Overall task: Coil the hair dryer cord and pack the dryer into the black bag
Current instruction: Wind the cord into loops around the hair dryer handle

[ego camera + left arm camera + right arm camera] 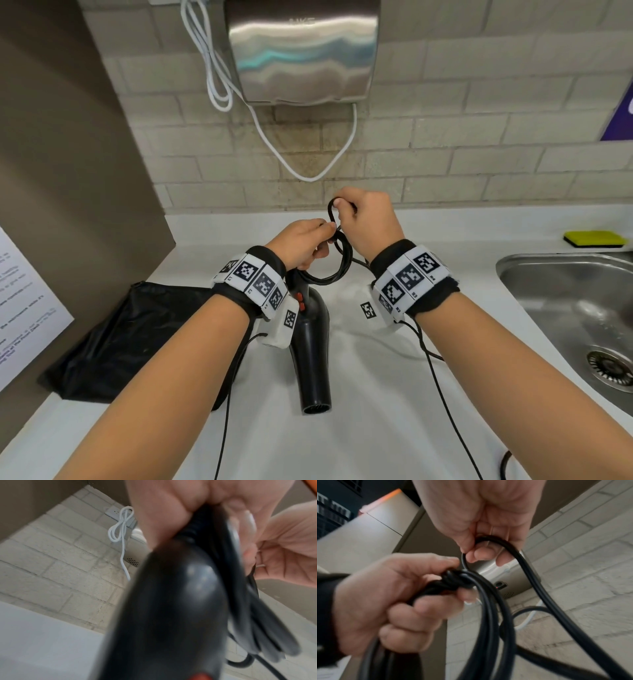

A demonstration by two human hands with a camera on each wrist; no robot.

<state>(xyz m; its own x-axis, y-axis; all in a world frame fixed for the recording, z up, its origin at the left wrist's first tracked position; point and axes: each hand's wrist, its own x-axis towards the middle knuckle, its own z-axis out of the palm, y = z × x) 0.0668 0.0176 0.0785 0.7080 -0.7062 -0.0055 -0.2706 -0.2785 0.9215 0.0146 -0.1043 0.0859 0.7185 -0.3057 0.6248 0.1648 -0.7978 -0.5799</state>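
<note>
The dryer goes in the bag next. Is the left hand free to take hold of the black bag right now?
Probably not yet: the left hand grips the coiled cord, with the hair dryer hanging from it. The black bag lies unobstructed just below it.

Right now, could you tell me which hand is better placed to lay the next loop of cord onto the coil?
The right hand: it pinches a fresh loop of the cord just above the coil. The left hand grips the gathered loops and the hair dryer handle.
</note>
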